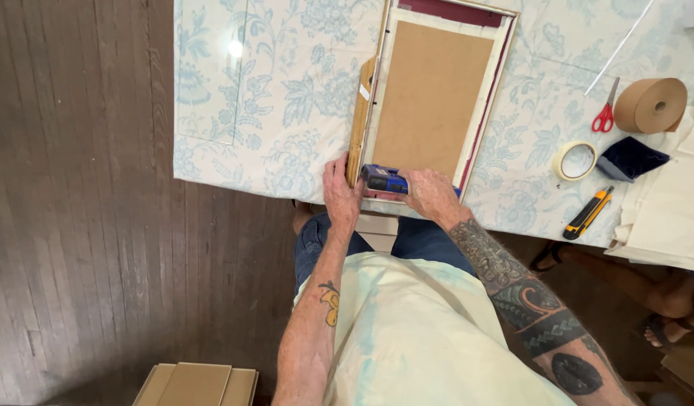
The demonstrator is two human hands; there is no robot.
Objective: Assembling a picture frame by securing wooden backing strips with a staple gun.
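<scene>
A picture frame point(437, 90) lies face down on the desk point(234, 98), which is covered with a pale blue flowered cloth; its brown backing board faces up. At the near edge of the frame the right hand point(432, 194) has its fingers clamped around a blue stapler point(384, 179), pressed against the frame's bottom rail. The left hand point(341, 194) has its fingers closed on the lower left corner of the frame's wooden side. Well apart to the right lie red scissors point(605, 114), a roll of brown paper tape point(651, 105), a ring of white tape point(575, 160) and a yellow utility knife point(587, 213).
</scene>
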